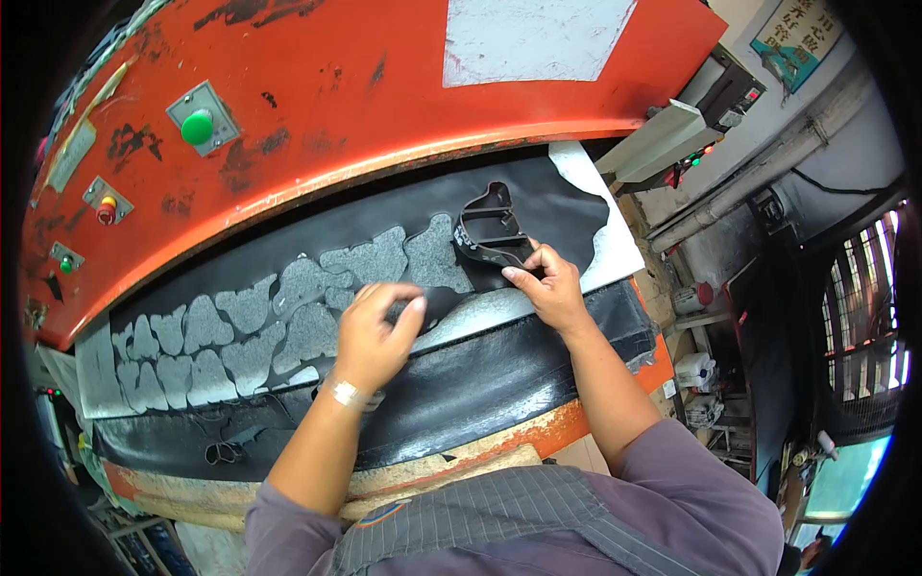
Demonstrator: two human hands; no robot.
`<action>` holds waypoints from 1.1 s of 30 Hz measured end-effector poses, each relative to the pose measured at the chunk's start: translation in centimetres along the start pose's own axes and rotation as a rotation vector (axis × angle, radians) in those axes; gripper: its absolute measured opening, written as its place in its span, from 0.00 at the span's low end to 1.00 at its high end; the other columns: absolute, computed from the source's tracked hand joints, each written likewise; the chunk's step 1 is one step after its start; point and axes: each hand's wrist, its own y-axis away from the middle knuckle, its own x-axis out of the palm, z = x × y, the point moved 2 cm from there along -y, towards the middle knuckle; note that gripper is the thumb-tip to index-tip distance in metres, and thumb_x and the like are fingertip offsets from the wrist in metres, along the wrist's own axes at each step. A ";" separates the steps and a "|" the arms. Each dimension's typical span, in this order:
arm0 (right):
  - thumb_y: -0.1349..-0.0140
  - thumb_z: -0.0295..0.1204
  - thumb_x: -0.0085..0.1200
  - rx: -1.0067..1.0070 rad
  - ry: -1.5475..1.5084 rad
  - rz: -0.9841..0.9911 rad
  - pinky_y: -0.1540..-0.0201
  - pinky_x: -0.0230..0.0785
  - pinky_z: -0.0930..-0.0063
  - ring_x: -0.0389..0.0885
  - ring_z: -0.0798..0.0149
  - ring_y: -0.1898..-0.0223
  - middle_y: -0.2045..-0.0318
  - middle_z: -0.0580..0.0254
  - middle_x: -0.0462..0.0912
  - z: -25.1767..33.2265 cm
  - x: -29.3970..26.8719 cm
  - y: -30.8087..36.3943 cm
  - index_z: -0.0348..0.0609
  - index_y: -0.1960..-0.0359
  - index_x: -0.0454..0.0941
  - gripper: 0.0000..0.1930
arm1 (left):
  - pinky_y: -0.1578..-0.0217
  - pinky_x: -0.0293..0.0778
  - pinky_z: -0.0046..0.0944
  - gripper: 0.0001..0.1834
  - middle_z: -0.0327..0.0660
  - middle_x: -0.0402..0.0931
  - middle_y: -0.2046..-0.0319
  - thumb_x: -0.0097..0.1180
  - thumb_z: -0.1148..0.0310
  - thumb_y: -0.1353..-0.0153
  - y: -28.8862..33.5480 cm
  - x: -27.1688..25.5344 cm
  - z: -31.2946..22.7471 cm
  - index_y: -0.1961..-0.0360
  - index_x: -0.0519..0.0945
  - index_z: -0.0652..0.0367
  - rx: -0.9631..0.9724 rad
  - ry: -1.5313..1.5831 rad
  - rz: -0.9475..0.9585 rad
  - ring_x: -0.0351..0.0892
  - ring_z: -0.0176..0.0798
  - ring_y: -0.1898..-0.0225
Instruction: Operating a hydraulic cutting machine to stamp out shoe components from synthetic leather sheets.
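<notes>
My right hand (551,286) grips the lower right edge of a black cutting die (492,228), a curved metal frame with crossbars inside. The die stands on a sheet of black leather (567,206), at the right end of a run of cut-out shapes. My left hand (376,331), slightly blurred, is over the cut area with thumb and fingers apart and nothing visible between them. Beside its thumb lies a dark strip of leather (442,303). Through the cut-outs a speckled grey surface (370,257) shows.
An orange press beam (365,86) with green (197,127) and red (106,209) buttons spans the far side. A white board (615,252) lies under the leather. Along the front runs a shiny black covering (480,346), with a small dark looped object (225,452) on it.
</notes>
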 end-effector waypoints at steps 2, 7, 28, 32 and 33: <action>0.46 0.29 0.65 0.036 0.188 0.021 0.51 0.69 0.71 0.79 0.64 0.57 0.56 0.42 0.81 -0.8 -0.1 0.1 0.37 0.73 0.69 0.14 | 0.56 0.73 0.37 0.11 0.48 0.81 0.61 0.56 0.73 0.43 -1.7 3.0 1.1 0.59 0.77 0.65 -0.151 0.038 0.047 0.80 0.42 0.58; 0.49 0.36 0.66 -0.272 0.594 0.094 0.37 0.59 0.51 0.71 0.45 0.40 0.50 0.39 0.77 -0.7 -0.2 0.8 0.38 0.67 0.73 0.17 | 0.46 0.67 0.42 0.13 0.48 0.80 0.53 0.51 0.75 0.44 -2.5 7.9 4.2 0.56 0.69 0.64 -0.076 -0.093 0.023 0.74 0.48 0.45; 0.47 0.35 0.64 -0.338 0.686 0.214 0.35 0.58 0.52 0.70 0.47 0.40 0.49 0.39 0.76 -1.9 -1.5 0.3 0.40 0.63 0.74 0.16 | 0.33 0.50 0.50 0.19 0.47 0.79 0.51 0.52 0.70 0.46 -2.1 8.3 4.7 0.54 0.66 0.64 -0.010 -0.133 0.117 0.66 0.46 0.37; 0.49 0.37 0.66 -0.284 0.675 0.290 0.34 0.55 0.54 0.63 0.46 0.35 0.42 0.38 0.70 0.9 -0.1 0.8 0.43 0.50 0.73 0.25 | 0.34 0.52 0.47 0.22 0.50 0.75 0.46 0.55 0.72 0.46 -0.9 5.4 5.4 0.49 0.67 0.62 -0.051 -0.097 0.098 0.63 0.46 0.34; 0.50 0.38 0.67 -0.223 0.681 0.169 0.34 0.55 0.56 0.63 0.45 0.35 0.40 0.39 0.67 2.5 -0.3 1.6 0.45 0.46 0.72 0.29 | 0.36 0.57 0.44 0.22 0.49 0.76 0.47 0.55 0.72 0.46 0.0 3.4 5.8 0.48 0.68 0.61 -0.159 0.119 0.003 0.66 0.43 0.37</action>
